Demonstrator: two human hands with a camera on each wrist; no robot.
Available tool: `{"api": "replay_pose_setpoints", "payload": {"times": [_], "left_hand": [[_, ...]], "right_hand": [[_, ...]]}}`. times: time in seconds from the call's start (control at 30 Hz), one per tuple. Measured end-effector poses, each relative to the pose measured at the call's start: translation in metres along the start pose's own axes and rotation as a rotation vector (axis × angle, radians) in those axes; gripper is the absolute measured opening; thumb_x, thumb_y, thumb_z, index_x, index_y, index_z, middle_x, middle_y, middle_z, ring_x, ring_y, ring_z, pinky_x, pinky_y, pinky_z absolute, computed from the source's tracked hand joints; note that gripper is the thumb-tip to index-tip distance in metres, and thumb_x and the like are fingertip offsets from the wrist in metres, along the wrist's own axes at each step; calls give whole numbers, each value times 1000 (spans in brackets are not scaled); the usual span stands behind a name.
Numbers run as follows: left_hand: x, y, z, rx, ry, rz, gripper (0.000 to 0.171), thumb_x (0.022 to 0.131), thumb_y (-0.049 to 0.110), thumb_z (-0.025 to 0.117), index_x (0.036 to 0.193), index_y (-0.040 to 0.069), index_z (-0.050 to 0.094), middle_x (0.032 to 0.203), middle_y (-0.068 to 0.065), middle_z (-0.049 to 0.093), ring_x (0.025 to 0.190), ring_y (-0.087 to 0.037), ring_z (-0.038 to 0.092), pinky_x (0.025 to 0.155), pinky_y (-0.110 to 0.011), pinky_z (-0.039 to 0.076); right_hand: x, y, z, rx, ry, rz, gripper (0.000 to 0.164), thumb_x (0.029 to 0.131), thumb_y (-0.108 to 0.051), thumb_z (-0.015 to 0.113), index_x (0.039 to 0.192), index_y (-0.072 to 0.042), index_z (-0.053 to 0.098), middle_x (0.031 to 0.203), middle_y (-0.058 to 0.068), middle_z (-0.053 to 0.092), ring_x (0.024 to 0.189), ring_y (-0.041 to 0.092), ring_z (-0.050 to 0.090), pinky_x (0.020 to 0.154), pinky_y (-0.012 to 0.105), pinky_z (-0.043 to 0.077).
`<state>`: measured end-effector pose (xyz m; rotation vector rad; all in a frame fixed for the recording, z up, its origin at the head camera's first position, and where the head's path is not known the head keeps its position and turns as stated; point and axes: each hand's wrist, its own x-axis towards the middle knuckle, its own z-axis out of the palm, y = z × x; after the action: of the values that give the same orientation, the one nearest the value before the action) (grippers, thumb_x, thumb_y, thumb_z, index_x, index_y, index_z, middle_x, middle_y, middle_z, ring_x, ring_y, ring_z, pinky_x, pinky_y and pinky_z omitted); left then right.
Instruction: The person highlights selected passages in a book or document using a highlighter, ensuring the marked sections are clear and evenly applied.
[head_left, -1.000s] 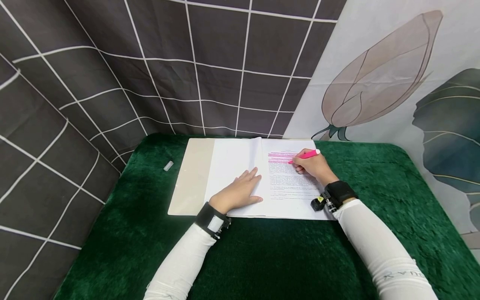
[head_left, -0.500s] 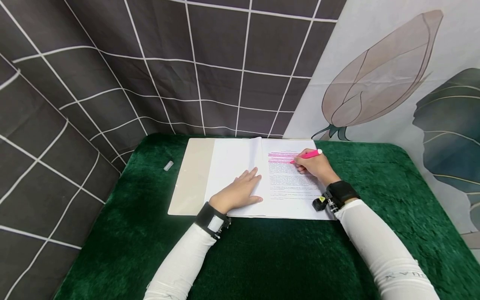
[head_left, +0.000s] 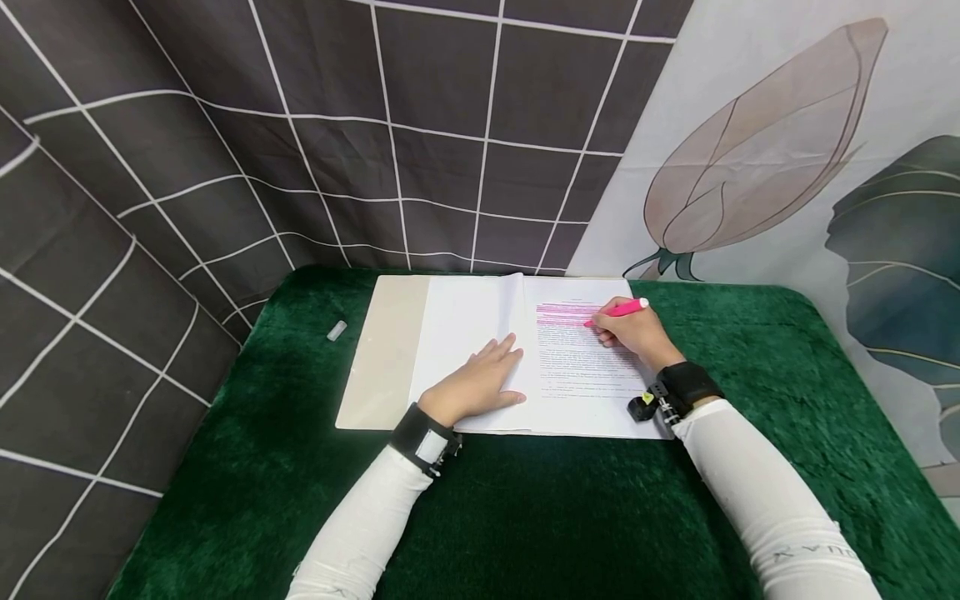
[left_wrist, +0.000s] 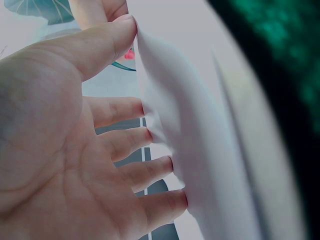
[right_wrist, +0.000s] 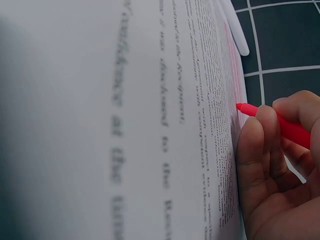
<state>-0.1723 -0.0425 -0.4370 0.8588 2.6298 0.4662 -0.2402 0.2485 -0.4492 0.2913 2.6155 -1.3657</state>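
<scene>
My right hand [head_left: 634, 332] pinches a pink highlighter [head_left: 626, 307], its tip at the printed lines near the top of the right-hand page [head_left: 592, 417]. Pink strokes cover the uppermost lines of text. In the right wrist view the highlighter [right_wrist: 295, 131] sits between thumb and fingers, its tip right at the paper. My left hand [head_left: 474, 387] rests with fingers spread on the blank left page [head_left: 468, 317], close to the fold. In the left wrist view the fingertips and thumb of the left hand [left_wrist: 65, 140] touch the paper [left_wrist: 195, 120].
The papers lie in an open folder with a cream cover [head_left: 381, 358] on a green plush cloth [head_left: 525, 517]. A small whitish cap-like piece [head_left: 337, 331] lies left of the folder. Behind hangs a dark curtain [head_left: 442, 167] with white grid lines.
My right hand and the highlighter have slid slightly to the right along a text line, and the pink stroke reaches a little farther. The left hand has stayed in place.
</scene>
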Motion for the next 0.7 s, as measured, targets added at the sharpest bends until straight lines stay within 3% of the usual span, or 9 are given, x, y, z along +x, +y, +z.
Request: {"api": "replay_pose_setpoints", "payload": {"times": [0.33, 0.7], "left_hand": [[-1, 1, -1, 3, 2, -4, 74, 95, 44, 57, 153, 8, 29, 164, -11, 9, 147, -34, 11, 116, -57, 22], [-2, 1, -2, -2, 0, 0, 74, 95, 44, 57, 153, 7, 29, 164, -12, 8, 147, -35, 11, 116, -57, 21]], "right_hand": [[0, 0, -3, -15, 5, 12, 28, 92, -30, 65, 103, -4, 63, 81, 7, 67, 62, 12, 62, 54, 16, 53], [1, 5, -5, -37, 14, -30, 25, 92, -27, 63, 101, -4, 64, 83, 8, 68, 65, 14, 62, 56, 19, 53]]}}
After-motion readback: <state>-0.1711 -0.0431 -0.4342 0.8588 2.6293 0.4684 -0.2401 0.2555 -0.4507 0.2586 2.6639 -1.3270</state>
